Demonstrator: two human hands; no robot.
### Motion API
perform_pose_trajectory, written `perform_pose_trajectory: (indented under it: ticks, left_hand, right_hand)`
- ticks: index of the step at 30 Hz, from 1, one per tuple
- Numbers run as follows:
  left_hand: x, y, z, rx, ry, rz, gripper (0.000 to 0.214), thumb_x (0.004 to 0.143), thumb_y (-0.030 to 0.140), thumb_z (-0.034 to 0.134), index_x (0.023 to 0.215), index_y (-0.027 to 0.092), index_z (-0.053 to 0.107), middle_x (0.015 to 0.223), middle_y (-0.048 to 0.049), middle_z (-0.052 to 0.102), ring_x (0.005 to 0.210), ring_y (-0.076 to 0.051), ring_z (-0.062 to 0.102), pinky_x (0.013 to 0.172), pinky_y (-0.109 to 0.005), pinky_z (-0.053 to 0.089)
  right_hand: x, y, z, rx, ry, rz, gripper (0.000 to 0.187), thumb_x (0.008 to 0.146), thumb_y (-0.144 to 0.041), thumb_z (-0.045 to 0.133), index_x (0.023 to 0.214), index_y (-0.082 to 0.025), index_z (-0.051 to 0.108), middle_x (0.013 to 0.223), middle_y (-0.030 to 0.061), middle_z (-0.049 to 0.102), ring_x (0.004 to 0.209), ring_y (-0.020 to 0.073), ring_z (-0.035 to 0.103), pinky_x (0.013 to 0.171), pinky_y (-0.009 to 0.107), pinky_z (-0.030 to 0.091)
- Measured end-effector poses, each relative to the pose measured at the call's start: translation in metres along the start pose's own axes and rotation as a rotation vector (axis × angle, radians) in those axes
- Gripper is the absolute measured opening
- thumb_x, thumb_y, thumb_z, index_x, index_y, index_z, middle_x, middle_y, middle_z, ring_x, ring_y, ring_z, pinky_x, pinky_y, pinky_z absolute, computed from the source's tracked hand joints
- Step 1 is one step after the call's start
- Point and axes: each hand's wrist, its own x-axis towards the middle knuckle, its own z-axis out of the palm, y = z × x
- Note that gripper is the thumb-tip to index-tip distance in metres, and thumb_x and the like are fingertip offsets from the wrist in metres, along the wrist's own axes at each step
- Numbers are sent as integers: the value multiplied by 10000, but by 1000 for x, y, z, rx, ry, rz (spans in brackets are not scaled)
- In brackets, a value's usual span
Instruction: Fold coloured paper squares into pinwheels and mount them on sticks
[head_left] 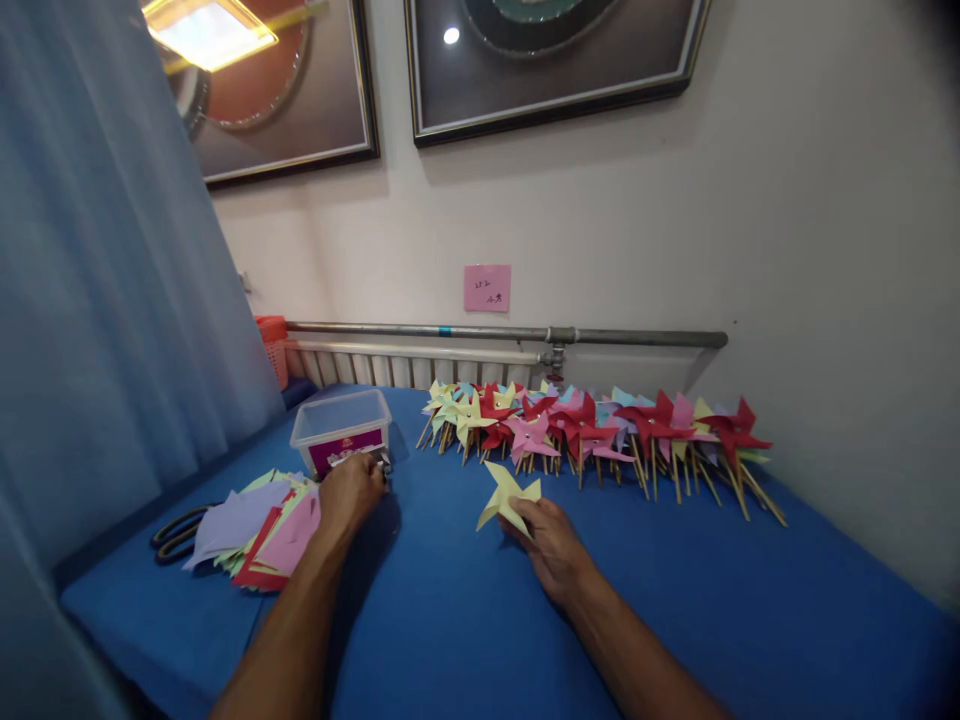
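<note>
My right grip (551,548) is closed on a pale yellow pinwheel (502,488), pinched at its lower right between thumb and fingers, its blades fanned out toward the left and away from me over the middle of the blue surface (450,610). The pinwheel's far tip comes near the stick ends of the row of finished pinwheels (581,425), so the room on that side is narrow; nearer to me and to my right the blue opens wide, running to the right edge, which slants along the pale wall (817,270). My left grip (351,492) is bent down at the near side of the clear plastic box (330,425), over its purple label; the fingertips are hidden, so I cannot tell whether it is closed on anything. Between my two grips lies a broad strip of blue with free room for either to cross. Left of my left forearm the space is tight: the stack of coloured paper (262,535) spreads right up beside it, its sheets at uneven angles, with black loop handles (176,545) jutting out at its far left. Beyond those, the blue curtain (127,300) hangs close along the left edge.
</note>
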Motion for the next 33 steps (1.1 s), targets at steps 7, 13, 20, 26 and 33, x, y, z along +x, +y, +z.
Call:
perform_pose_trajectory:
  ticks: [7,13,20,26,33]
  left_hand:
    - [-2,-9,2,336,-101,12,391,969,220,397,1084,162,766,1100,-190,760,1045,-324,717,813,-361,518]
    - [7,10,0,373,-178,22,334,900,162,483,1064,159,774,1134,-193,758,1053,-325,718,855,-368,518]
    - [27,17,4,362,-256,38,329,838,109,531,1060,109,774,1152,-246,745,1086,-371,715,825,-395,542]
    - [25,10,10,393,-245,60,349,870,123,472,1067,118,760,1135,-233,751,1039,-359,727,822,-412,550]
    - [23,8,7,410,-203,76,346,874,140,470,1052,106,765,1095,-250,751,1015,-354,730,835,-428,548]
  right_hand:
    - [-2,4,2,-32,-48,-21,205,640,-347,785,719,-174,707,653,31,721,639,204,670,650,306,535]
    - [1,9,2,-38,-54,-30,254,657,-340,778,825,-154,742,704,39,757,660,204,680,630,286,503]
    - [2,11,0,-54,-56,-27,295,660,-359,779,859,-142,759,755,54,787,652,206,692,623,280,508]
    - [0,11,1,-96,-87,-21,336,665,-418,796,861,-148,761,796,65,799,718,237,722,645,301,535]
    - [-2,9,2,-150,-39,0,322,648,-408,811,851,-163,761,770,66,797,780,288,749,661,331,559]
